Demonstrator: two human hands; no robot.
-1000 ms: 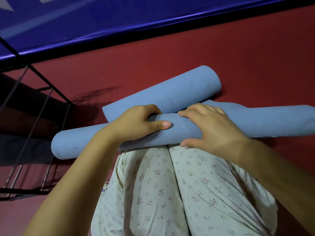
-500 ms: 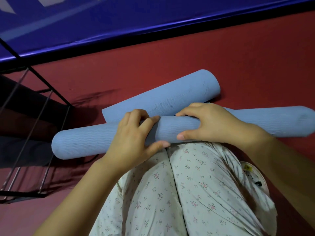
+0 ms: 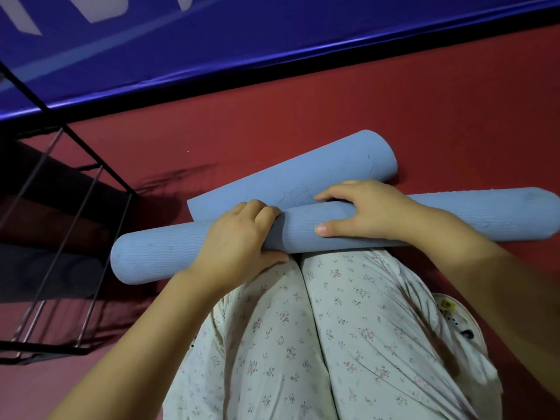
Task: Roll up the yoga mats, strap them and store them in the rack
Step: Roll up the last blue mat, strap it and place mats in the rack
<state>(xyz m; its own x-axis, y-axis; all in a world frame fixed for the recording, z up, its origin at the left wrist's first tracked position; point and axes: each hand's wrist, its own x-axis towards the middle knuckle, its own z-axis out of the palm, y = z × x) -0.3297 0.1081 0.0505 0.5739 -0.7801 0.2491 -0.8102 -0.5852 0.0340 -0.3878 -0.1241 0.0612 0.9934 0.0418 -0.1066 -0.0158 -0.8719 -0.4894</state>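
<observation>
**Both hands on the mat roll**

Head view: the blue yoga mat [image 3: 169, 253] lies across the knees, rack [image 3: 69, 237] to its left. Left hand [image 3: 239, 244] and right hand [image 3: 372, 210] curl round its middle. Soft, springy foam, likely to unroll; best gripped centrally.

So the rolled part of the light blue foam yoga mat [image 3: 157, 256] lies across the red carpeted floor [image 3: 303, 116], touching the knees, its loose end curling up just behind. The black wire rack [image 3: 78, 189] sits off left, the blue padded wall [image 3: 242, 40] behind everything.
</observation>
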